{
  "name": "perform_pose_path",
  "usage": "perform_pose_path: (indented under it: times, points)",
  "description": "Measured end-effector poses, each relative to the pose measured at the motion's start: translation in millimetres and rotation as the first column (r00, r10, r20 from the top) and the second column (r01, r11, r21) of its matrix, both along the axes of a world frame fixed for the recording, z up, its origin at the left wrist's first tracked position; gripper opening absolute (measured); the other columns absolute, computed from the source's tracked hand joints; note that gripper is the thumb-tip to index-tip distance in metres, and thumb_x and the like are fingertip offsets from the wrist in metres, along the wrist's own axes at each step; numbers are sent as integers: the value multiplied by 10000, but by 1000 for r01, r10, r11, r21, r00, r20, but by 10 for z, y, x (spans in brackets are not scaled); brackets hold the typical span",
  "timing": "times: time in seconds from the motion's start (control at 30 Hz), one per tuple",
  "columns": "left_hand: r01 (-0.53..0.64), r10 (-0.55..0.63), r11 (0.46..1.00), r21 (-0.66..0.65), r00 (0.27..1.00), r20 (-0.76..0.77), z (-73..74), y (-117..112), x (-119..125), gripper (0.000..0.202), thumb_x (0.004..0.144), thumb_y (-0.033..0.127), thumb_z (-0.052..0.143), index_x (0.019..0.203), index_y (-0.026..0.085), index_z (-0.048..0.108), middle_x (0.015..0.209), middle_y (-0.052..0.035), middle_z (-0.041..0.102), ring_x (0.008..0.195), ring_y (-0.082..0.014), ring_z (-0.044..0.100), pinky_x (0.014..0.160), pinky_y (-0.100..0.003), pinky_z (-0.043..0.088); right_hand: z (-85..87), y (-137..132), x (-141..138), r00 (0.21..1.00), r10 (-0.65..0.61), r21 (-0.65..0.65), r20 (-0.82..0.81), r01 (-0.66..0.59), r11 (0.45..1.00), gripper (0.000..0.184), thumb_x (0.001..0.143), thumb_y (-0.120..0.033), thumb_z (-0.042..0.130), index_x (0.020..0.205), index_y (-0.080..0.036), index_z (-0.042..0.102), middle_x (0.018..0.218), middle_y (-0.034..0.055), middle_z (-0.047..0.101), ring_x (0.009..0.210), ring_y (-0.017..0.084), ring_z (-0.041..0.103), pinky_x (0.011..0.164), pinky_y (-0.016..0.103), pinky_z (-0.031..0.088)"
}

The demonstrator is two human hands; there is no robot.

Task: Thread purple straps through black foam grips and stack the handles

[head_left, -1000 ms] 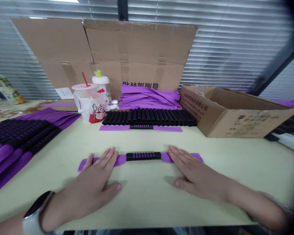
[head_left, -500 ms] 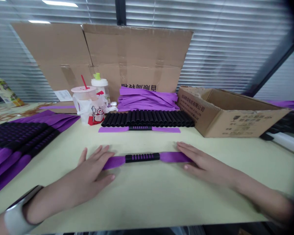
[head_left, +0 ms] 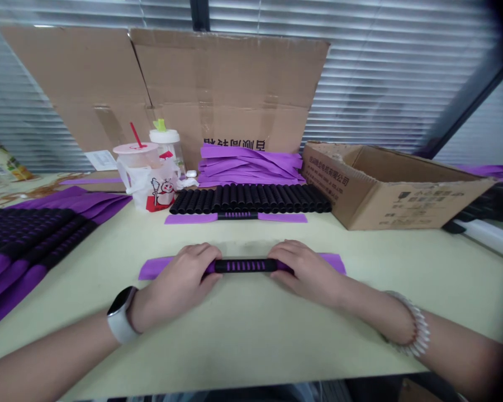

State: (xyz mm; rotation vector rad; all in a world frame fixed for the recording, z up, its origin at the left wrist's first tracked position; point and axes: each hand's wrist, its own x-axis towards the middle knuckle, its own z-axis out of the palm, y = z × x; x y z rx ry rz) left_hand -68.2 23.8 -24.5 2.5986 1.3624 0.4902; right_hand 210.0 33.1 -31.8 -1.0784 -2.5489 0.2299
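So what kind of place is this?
Probably a little workshop, though I can't be certain: the table has a row of black tubes, a heap of purple strips, and, at the left, a bundle of black-sleeved strips.

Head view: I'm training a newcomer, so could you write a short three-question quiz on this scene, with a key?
1. True or false: the left hand and the right hand hold the long, flat purple strip on opposite sides of the slotted black sleeve.

2. Where does the open-topped brown cardboard box stand relative to the heaped purple strips?
A) To their left
B) To their right
C) On top of them

3. On which wrist is the black-faced watch with a pale band?

Key: 1 True; 2 B; 3 Left.
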Motion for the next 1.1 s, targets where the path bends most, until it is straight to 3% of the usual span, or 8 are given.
perform_pose_path:
  times: [0.3,0.43,0.5,0.6,0.73,0.9,1.1]
  points:
    - [-13,14,1000,13,1000,-18,10,21,12,161,843,241,585,997,195,589,995,-64,653,947,-250,604,876,-404,457,-2,26,25,1000,3,5,-4,-3,1000,159,864,-195,636,1020,-165,641,922,59,631,892,219,580,852,383,455]
    - [-4,1,996,-88,999,-35,110,74,-59,164,836,294,588,978,215,611,949,-30,665,885,-224,614,804,-345,448,19,80,119,997,-63,-27,48,65,998,273,863,-267,651,1114,-163,637,1003,77,639,932,237,585,838,371,468]
    - [-18,5,980,-198,998,-65,179,153,-170,132,817,323,594,896,219,614,849,1,657,784,-199,605,692,-296,427,48,138,206,993,-93,-76,69,98,992,242,850,-295,665,1068,-190,660,985,52,653,893,223,596,804,346,467]
    - [-48,6,937,-346,993,-122,263,346,-424,212,805,382,578,710,192,560,672,28,569,622,-154,522,559,-252,350,120,251,375,983,-142,-149,120,159,976,111,833,-324,665,845,-215,678,794,4,648,730,186,577,657,293,430]
    - [-72,26,889,-451,994,-107,314,639,-790,295,789,404,565,629,179,460,582,49,416,531,-107,387,505,-229,284,226,411,634,971,-178,-161,162,204,966,329,856,-384,564,584,-199,553,542,-18,508,538,148,453,530,279,312]
    - [-114,119,867,-485,993,-21,299,863,-1062,319,754,463,589,647,177,497,572,49,419,529,-103,379,514,-217,291,245,614,958,953,-304,-280,-15,287,916,299,776,-465,563,638,-202,596,599,-11,557,592,152,477,579,278,336]
    - [-229,314,850,-475,944,107,197,948,-1182,446,728,614,593,673,177,522,570,18,517,511,-118,419,508,-230,310,163,807,1206,893,-432,-433,-127,342,834,484,689,-656,637,620,-179,589,553,1,552,550,139,487,546,266,369]
